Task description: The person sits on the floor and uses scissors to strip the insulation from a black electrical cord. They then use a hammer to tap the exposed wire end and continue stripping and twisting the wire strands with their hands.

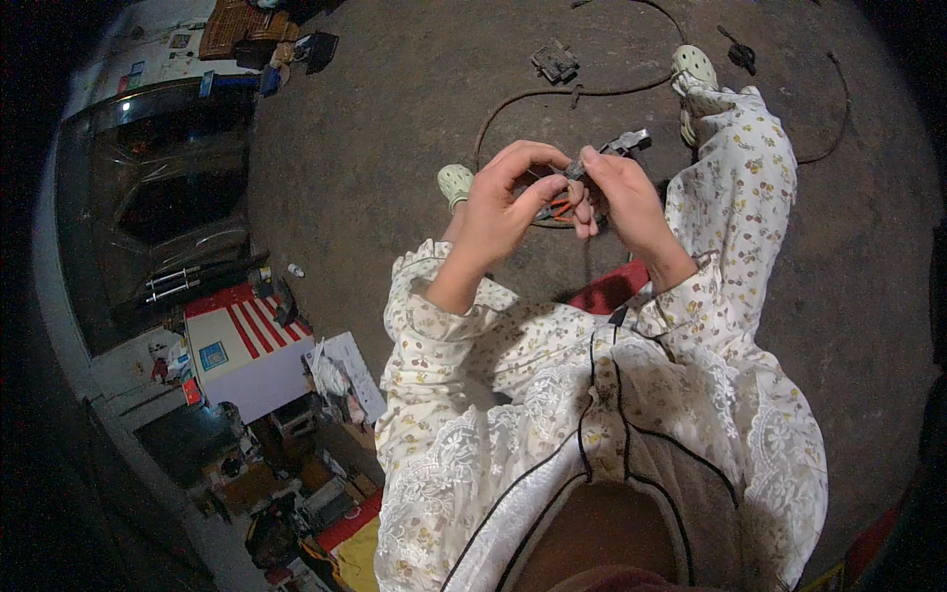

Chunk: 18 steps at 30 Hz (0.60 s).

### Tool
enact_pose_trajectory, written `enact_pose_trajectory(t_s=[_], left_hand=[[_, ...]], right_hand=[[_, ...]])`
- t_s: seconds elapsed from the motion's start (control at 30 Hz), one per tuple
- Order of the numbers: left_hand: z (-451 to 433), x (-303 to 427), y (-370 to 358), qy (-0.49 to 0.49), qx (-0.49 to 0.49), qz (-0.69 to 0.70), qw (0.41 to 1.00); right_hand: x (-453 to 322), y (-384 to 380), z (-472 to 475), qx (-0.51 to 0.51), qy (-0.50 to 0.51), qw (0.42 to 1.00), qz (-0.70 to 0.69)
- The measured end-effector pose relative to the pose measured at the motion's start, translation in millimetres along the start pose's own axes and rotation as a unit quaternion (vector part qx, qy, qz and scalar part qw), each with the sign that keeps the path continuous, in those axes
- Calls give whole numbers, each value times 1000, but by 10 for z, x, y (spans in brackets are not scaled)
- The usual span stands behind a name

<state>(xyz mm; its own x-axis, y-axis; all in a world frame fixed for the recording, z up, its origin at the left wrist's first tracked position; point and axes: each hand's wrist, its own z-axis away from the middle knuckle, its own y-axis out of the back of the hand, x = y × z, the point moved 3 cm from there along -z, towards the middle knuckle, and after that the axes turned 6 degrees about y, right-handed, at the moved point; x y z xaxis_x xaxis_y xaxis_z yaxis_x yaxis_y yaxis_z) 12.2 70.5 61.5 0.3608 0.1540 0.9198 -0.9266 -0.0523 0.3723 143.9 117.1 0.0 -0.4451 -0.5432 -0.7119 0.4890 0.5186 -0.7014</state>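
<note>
My left hand [499, 196] and my right hand [629, 196] meet in front of me above the floor. My right thumb and fingers grip a small grey metal part [575, 170]. A longer dark and silver metal piece [625, 142] shows just beyond; whether it joins the small part I cannot tell. The left fingers curl towards the small part, and whether they hold something thin is unclear. Beneath the hands lie orange-handled pliers [561, 210], partly hidden by fingers. A brown cable or hose [518, 96] curves over the floor behind the hands.
A metal block [555, 61] and a dark metal part [740, 55] lie on the floor [385, 111]. Light clog shoes [455, 183] are on my feet. A red object [610, 287] is beneath my forearms. A white box with red stripes [248, 348] and clutter stand at the left.
</note>
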Motion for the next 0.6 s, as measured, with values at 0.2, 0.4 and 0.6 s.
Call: enact_pose_trajectory(t_s=[0.2,0.4,0.6], left_hand=[[39,-57,-58,78,12,77,994],[60,-7,-85,145,25,158,976],[52,90,-86,149,19,165,975]], right_hand=[[59,56,-3,16,-45,999,-6],[14,-8,-2,1,16,997,72],[7,-1,-3,-2,101,985,140]])
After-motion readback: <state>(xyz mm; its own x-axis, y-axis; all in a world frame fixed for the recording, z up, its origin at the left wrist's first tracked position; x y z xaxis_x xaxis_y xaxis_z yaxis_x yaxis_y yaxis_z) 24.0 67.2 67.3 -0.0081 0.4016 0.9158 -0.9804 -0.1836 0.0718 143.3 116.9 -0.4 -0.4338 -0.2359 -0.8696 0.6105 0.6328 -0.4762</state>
